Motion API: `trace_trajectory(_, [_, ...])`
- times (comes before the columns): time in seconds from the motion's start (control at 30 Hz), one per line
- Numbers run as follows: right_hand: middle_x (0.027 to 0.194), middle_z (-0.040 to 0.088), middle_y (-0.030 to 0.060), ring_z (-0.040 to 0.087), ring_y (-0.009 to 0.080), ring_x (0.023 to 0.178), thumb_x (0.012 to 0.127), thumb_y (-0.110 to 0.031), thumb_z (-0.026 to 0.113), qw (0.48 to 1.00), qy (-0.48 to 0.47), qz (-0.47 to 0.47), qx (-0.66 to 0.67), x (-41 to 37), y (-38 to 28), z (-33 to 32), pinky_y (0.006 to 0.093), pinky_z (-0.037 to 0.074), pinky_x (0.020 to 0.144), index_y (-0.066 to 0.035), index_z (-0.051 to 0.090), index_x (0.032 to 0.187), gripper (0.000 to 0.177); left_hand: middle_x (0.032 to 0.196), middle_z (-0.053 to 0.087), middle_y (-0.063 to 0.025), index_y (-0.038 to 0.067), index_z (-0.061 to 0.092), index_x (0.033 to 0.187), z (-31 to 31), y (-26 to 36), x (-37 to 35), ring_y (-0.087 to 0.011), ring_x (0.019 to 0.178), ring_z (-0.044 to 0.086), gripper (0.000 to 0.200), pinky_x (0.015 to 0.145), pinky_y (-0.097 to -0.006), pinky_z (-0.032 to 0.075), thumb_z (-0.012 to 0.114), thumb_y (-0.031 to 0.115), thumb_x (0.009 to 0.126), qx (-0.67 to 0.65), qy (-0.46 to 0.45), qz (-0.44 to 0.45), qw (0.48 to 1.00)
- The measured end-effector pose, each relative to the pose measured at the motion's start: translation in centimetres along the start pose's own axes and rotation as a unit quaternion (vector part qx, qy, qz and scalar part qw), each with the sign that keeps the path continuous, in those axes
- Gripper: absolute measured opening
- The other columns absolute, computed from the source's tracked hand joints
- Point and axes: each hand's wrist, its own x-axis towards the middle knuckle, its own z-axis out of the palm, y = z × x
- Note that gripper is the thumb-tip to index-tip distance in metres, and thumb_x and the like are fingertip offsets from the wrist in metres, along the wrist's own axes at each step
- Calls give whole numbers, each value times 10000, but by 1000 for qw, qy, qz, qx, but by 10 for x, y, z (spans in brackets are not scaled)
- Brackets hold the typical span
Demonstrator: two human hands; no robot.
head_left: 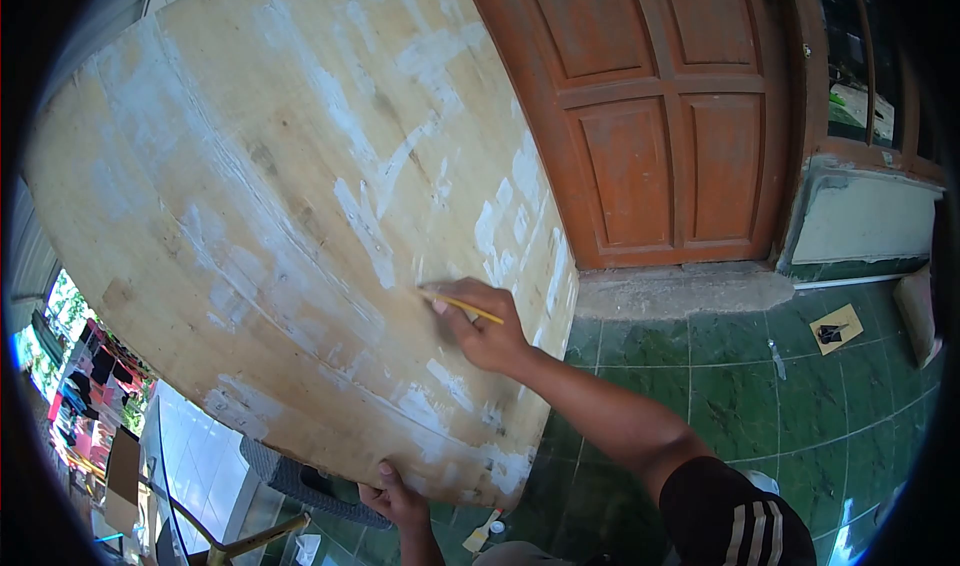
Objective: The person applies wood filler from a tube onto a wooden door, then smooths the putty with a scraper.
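A large plywood board point(280, 186), pale and smeared with white filler patches, stands upright and tilted in front of me. My right hand point(485, 328) holds a yellow pencil point(460, 306) with its tip touching the board's face near the right side. My left hand point(395, 498) grips the board's bottom edge, thumb over the front.
A brown panelled wooden door point(660, 116) stands behind the board on the right. Green tiled floor point(780, 386) stretches right, with a square of sandpaper point(835, 328), a white scrap and a small scraper point(480, 534) lying on it. A wicker chair point(290, 478) sits below the board.
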Motion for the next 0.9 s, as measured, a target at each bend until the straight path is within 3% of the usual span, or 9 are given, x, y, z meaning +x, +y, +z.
trace_trajectory(0.07, [1063,764,160,711,207,889,960,-82,700,988,125,91,-13,41,10,-6,305,540,800,-16,768,1145,207,1222,650,-132,-35,550,1318,0,2,0,-192,1047,631,391,935,-353,515,632,241,1054,9,-7,11,1000])
trace_trajectory(0.1, [1054,774,151,692,178,851,962,-121,712,983,177,53,0,66,25,-9,296,535,792,-22,770,1151,220,1215,652,-130,-37,550,1315,-1,1,0,-190,1042,630,388,930,-351,515,631,239,1054,16,-6,13,1000])
trace_trajectory(0.23, [1038,782,154,713,213,887,951,-123,717,963,214,157,-51,122,45,-22,304,544,827,-10,767,1144,229,1187,662,-123,-43,554,1300,0,3,-1,-180,1027,626,377,917,-343,510,629,233,1054,21,-4,17,1000])
trace_trajectory(0.33, [1072,775,159,720,283,921,935,-103,718,955,192,40,-223,99,39,11,341,563,835,-16,770,1132,222,1177,667,-121,-41,556,1293,1,0,-3,-176,1029,626,366,921,-338,505,628,227,1055,27,6,20,999])
trace_trajectory(0.43, [1060,762,174,704,312,886,932,-98,724,989,105,-45,-92,47,-4,28,338,560,791,-7,763,1129,221,1185,668,-120,-35,558,1293,2,3,-2,-176,1037,626,353,932,-338,499,625,218,1056,23,2,15,1000])
trace_trajectory(0.5, [1006,772,143,691,231,856,960,-135,719,988,-74,127,-43,36,-39,-2,293,528,775,-15,761,1154,232,1195,667,-120,-33,558,1295,3,4,-1,-177,1044,627,349,939,-339,497,624,213,1057,16,-4,13,1000])
trace_trajectory(0.6, [964,764,85,638,115,847,1017,-220,673,985,71,160,-4,77,-10,-17,274,502,796,-20,762,1176,270,1211,664,-118,-31,555,1303,1,2,-2,-178,1056,628,351,947,-342,497,623,209,1057,10,-6,16,1000])
trace_trajectory(0.73, [923,765,149,664,195,757,1007,-186,667,975,169,136,-47,136,35,-32,323,515,732,-23,755,1189,260,1219,665,-116,-33,557,1311,0,3,-3,-177,1059,631,356,950,-342,496,624,207,1056,25,-7,14,1000])
trace_trajectory(0.9, [988,745,188,706,335,842,938,-80,713,991,83,29,-102,27,-14,24,367,548,767,-33,760,1141,214,1153,694,-100,-45,605,1250,6,10,-1,-165,1021,644,318,924,-328,498,624,207,1056,41,-3,23,999])
